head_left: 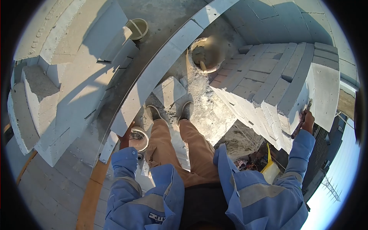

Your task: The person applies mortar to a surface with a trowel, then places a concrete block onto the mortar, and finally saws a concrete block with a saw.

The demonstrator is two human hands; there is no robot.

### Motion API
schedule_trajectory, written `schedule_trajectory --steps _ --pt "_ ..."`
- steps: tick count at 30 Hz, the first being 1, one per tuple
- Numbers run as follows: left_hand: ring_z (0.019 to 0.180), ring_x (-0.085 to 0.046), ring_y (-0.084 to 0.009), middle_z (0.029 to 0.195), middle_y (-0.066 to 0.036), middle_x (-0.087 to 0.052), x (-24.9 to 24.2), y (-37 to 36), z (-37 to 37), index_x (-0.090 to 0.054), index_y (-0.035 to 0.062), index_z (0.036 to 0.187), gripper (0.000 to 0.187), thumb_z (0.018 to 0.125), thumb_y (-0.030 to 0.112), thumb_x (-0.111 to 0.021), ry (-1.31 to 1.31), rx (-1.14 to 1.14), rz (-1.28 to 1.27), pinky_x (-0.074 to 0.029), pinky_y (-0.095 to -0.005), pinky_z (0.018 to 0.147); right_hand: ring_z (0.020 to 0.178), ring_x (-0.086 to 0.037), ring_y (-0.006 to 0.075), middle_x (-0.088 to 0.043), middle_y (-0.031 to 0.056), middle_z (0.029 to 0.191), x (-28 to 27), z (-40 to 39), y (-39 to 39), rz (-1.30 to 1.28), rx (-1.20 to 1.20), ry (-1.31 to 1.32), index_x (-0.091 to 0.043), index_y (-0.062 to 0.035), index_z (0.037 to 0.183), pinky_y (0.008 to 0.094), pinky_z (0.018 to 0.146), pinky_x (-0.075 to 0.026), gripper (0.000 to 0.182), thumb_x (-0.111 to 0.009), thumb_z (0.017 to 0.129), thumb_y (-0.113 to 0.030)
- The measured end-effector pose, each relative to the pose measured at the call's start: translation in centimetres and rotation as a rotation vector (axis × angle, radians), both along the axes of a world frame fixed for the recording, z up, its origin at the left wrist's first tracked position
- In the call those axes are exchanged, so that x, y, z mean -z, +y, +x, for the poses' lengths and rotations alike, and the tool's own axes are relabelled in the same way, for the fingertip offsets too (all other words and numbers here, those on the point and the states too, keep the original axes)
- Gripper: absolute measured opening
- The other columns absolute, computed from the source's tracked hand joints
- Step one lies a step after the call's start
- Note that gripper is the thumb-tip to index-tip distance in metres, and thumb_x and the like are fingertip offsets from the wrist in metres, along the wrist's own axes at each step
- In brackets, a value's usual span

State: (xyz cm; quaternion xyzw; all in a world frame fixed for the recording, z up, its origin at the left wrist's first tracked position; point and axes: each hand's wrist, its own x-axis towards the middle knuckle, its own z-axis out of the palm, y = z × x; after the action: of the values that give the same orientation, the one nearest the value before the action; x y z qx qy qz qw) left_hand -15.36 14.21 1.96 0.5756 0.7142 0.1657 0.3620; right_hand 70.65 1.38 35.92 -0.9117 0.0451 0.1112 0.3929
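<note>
My left hand point(125, 137) is against the near side of the low wall of pale blocks point(156, 69), close to its lower end, with most of its fingers hidden. On the other side, my right hand point(308, 122) is closed at the outer face of the stack of pale blocks point(268, 73). A dark, reddish-brown length point(296, 128) lies right by its fingers; I cannot tell what it is. Just beside my left hand stands a light bucket point(138, 140). A loose block point(169, 92) lies on the floor in front of my shoes.
A mortar bucket point(199, 57) with a handle sticking out stands between wall and stack. Beyond the wall is another bucket point(138, 29). More blocks point(42, 96) are piled at left. An orange-brown board point(92, 195) runs at lower left; a yellow-and-white bag point(270, 168) lies below the stack.
</note>
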Motion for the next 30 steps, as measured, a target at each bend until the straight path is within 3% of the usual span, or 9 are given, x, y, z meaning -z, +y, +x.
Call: schedule_trajectory --steps 2,4,6,8,12,14,18,28,30 --pt "0.114 -0.058 -0.0316 0.125 -0.013 -0.061 -1.1 0.9 0.0 -0.063 0.0071 0.122 0.057 0.078 0.037 -0.084 0.026 0.022 0.023 -0.047 -0.0472 0.093 0.051 -0.049 0.0108 -0.056 0.0039 0.07 -0.7 -4.4 0.9 -0.031 -0.078 -0.202 -0.056 -0.0034 0.084 0.0248 0.046 -0.041 0.015 -0.061 0.092 -0.016" --pt "0.113 -0.058 -0.0316 0.125 -0.013 -0.061 -2.2 2.7 -0.5 -0.063 0.0071 0.122 0.057 0.078 0.036 -0.083 0.052 0.058 0.051 -0.047 -0.047 0.093 0.054 -0.048 0.0083 -0.051 0.0008 0.072 -1.4 -14.5 5.2 0.201 -0.147 -0.477 -0.051 -0.0026 0.098 0.0235 0.046 -0.04 0.021 -0.061 0.097 -0.021" --pt "0.113 -0.058 -0.0315 0.124 -0.013 -0.061 -2.8 5.4 -0.5 -0.063 0.007 0.122 0.056 0.078 0.036 -0.083 0.06 0.116 0.088 -0.047 -0.0467 0.093 0.054 -0.048 0.0082 -0.052 0.0015 0.075 0.2 -22.1 7.7 0.452 -0.221 -0.448 -0.052 0.0007 0.113 0.0232 0.047 -0.039 0.029 -0.055 0.102 -0.027" --pt "0.112 -0.059 -0.0314 0.124 -0.013 -0.061 -2.6 6.8 -1.0 -0.063 0.007 0.121 0.056 0.078 0.036 -0.083 0.059 0.175 0.104 -0.047 -0.0465 0.092 0.053 -0.045 0.0051 -0.049 -0.0014 0.07 3.6 -28.7 10.3 0.479 -0.392 -0.26 -0.052 -0.0001 0.124 0.0204 0.046 -0.035 0.043 -0.054 0.104 -0.038" --pt "0.111 -0.059 -0.0312 0.123 -0.013 -0.061 -1.9 8.9 -2.6 -0.064 0.0069 0.121 0.055 0.078 0.035 -0.083 0.071 0.232 0.155 -0.047 -0.0461 0.092 0.048 -0.04 0.005 -0.049 -0.0019 0.07 12.9 -37.5 16.1 0.435 -0.411 0.309 -0.06 -0.0034 0.109 0.0212 0.042 -0.03 0.034 -0.057 0.103 -0.037" --pt "0.111 -0.059 -0.0312 0.123 -0.013 -0.061 -1.6 9.6 -3.7 -0.064 0.0069 0.121 0.054 0.078 0.035 -0.083 0.087 0.26 0.179 -0.048 -0.0459 0.091 0.051 -0.043 0.0071 -0.052 -0.0006 0.073 17.6 -39.2 18.9 0.415 -0.323 0.676 -0.059 -0.004 0.105 0.0225 0.044 -0.034 0.029 -0.057 0.102 -0.033" --pt "0.109 -0.059 -0.031 0.122 -0.013 -0.062 -0.5 10.1 -3.7 -0.064 0.0068 0.121 0.054 0.078 0.034 -0.082 0.089 0.298 0.216 -0.048 -0.0454 0.09 0.056 -0.046 0.0103 -0.052 0.0003 0.072 22.9 -41.5 23.7 0.526 -0.094 0.954 -0.058 -0.0047 0.099 0.0257 0.047 -0.038 0.024 -0.051 0.103 -0.028" --pt "0.107 -0.06 -0.0306 0.12 -0.013 -0.062 2.0 11.3 -2.1 -0.064 0.0066 0.12 0.051 0.079 0.033 -0.082 0.098 0.317 0.363 -0.049 -0.0444 0.089 0.054 -0.044 0.0128 -0.049 0.0048 0.074 22.3 -42.4 31.5 0.592 0.025 0.706 -0.049 -0.0075 0.099 0.0293 0.046 -0.037 0.02 -0.048 0.102 -0.027" --pt "0.106 -0.06 -0.0305 0.119 -0.013 -0.063 2.2 11.3 -1.8 -0.065 0.0066 0.119 0.051 0.079 0.032 -0.082 0.108 0.32 0.39 -0.049 -0.0442 0.088 0.055 -0.045 0.0124 -0.05 0.0026 0.074 21.6 -42.7 32.5 0.516 -0.182 0.729 -0.052 -0.0083 0.1 0.0297 0.047 -0.039 0.02 -0.051 0.103 -0.028"
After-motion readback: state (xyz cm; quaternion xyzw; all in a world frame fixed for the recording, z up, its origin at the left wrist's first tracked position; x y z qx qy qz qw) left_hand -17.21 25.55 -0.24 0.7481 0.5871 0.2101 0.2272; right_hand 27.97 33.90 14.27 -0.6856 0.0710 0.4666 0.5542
